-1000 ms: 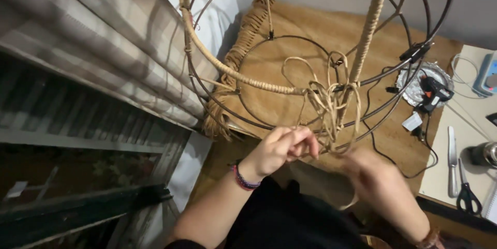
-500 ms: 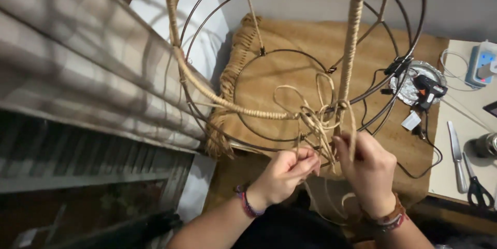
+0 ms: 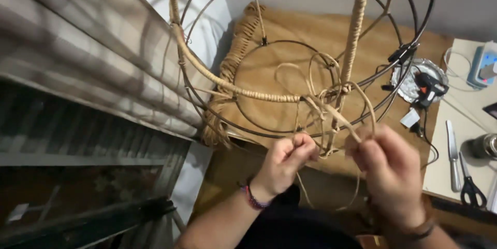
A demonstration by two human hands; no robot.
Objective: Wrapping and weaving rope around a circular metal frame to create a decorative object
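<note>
A: Pinching what?
B: Left hand (image 3: 286, 160) & right hand (image 3: 388, 169) each nip a rattan strand (image 3: 331, 114), fingers pressed together, just below the wire frame (image 3: 310, 52).
A: Nearby?
B: Glue gun (image 3: 428, 86), knife (image 3: 451, 155), scissors (image 3: 468, 182) on surface (image 3: 461, 140) at right.

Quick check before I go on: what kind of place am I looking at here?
Likely a home craft corner. Both hands work rattan strands onto a wire frame over a woven mat; a glue gun and scissors lie on a side table.
</note>
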